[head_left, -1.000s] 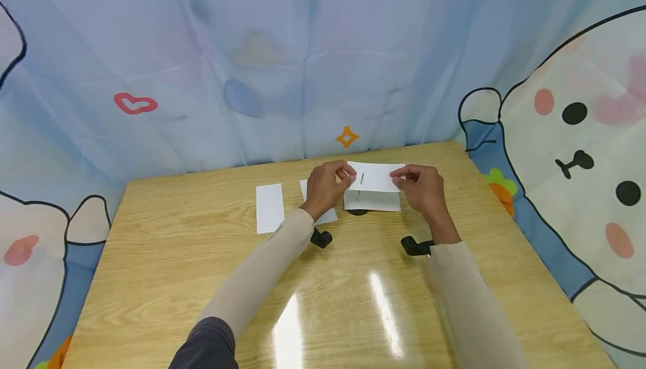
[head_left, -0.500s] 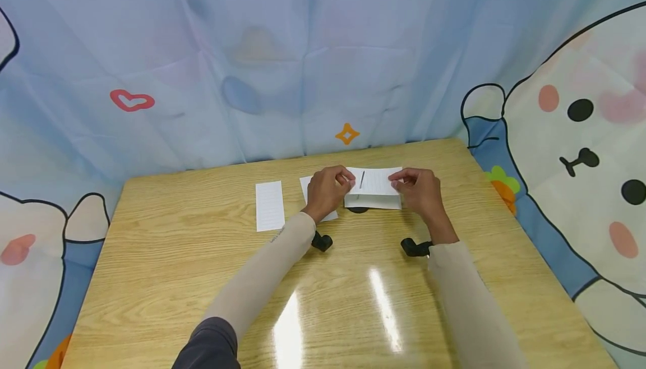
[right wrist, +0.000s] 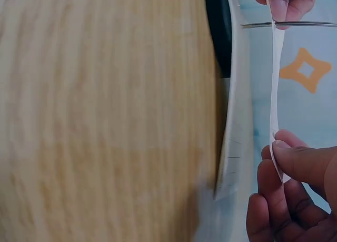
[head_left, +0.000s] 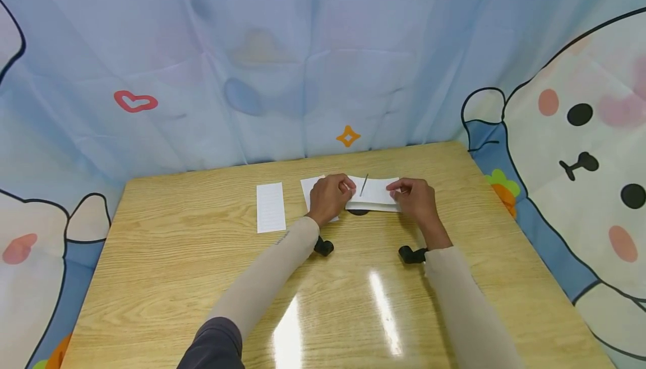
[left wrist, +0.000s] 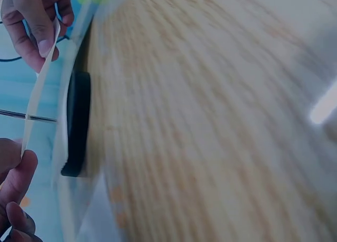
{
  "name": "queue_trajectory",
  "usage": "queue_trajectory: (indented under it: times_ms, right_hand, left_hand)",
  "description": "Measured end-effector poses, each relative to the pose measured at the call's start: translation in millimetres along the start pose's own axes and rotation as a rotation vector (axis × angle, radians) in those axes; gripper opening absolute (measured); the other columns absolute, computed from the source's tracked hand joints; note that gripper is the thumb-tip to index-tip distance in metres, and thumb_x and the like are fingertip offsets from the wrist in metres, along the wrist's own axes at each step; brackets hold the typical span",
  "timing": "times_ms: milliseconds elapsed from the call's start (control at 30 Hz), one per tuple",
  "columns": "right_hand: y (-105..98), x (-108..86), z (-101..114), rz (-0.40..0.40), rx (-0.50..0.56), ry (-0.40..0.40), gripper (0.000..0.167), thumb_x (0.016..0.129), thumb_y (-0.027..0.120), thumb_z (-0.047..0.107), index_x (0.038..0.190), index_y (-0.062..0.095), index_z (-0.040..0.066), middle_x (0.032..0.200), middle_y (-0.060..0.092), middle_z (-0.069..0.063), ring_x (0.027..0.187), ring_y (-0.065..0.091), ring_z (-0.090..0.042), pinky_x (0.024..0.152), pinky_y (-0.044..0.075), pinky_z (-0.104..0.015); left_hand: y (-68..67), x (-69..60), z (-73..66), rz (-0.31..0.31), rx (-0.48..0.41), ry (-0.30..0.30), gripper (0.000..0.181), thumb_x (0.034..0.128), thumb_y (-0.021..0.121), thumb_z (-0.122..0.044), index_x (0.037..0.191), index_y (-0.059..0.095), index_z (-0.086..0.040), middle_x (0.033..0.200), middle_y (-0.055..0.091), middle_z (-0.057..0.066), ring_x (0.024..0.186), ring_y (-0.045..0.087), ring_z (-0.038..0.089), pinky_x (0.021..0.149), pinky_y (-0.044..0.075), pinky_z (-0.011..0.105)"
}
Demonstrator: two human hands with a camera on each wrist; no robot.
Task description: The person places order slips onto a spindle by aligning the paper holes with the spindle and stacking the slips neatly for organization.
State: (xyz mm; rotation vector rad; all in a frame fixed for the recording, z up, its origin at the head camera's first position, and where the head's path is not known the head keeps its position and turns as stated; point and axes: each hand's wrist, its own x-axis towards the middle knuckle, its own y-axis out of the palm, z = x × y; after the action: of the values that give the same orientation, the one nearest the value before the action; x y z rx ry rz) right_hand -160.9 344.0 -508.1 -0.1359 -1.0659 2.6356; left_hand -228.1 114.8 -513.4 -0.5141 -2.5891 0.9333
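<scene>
A white paper sheet (head_left: 379,190) is pinched by its left edge in my left hand (head_left: 329,198) and by its right edge in my right hand (head_left: 416,201). A thin metal spike (head_left: 364,185) pokes up through this sheet, nearer the left hand. Beneath it, apart by a gap, lies another white sheet (head_left: 383,207) above the spike's round black base (head_left: 359,212). Both wrist views show the held sheet edge-on and slightly bowed, crossed by the spike (left wrist: 13,114). In the left wrist view the black base (left wrist: 79,123) sits flat on the table.
Left on the wooden table (head_left: 176,257) lies a lined paper slip (head_left: 271,207). Another slip (head_left: 309,187) is partly hidden behind my left hand. A printed blue curtain (head_left: 272,77) hangs behind the table's far edge.
Both hands have lowered the held sheet along the spike. More of the spike now stands above it, and the gap to the sheet below is narrower.
</scene>
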Motion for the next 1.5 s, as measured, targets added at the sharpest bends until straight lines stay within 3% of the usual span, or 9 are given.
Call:
queue_trajectory:
  times_ms: [567,1067,1500]
  right_hand:
    - [11.2,-2.7,-6.8,-0.007,-0.04,0.008,0.012,0.1,0.073,0.01,0.107,0.082,0.008,0.099,0.073,-0.017,0.092,0.066,-0.033,0.081,0.053,-0.047]
    - [11.0,-7.2,-6.0,-0.028,-0.114,0.021,0.013,0.095,0.079,0.01,0.107,0.08,0.005,0.102,0.069,-0.018,0.095,0.065,-0.036,0.079,0.049,-0.045]
    - [12.4,-8.6,-6.0,-0.078,-0.127,0.054,0.017,0.091,0.082,0.016,0.101,0.08,0.003,0.091,0.072,-0.018,0.082,0.066,-0.035,0.067,0.046,-0.039]
  left_hand:
    - [6.9,-1.8,7.9,0.028,0.074,-0.005,0.005,0.1005,0.076,-0.024,0.102,0.08,-0.021,0.088,0.076,-0.003,0.077,0.069,0.012,0.066,0.052,0.027]
    - [8.7,0.8,7.8,0.038,0.194,-0.006,0.005,0.0993,0.078,-0.028,0.1,0.081,-0.024,0.082,0.072,-0.009,0.087,0.064,0.012,0.072,0.05,0.027]
    - [8.8,0.9,7.2,0.031,0.194,-0.017,0.005,0.0982,0.079,-0.027,0.099,0.082,-0.023,0.08,0.072,-0.008,0.082,0.064,0.013,0.067,0.049,0.027]
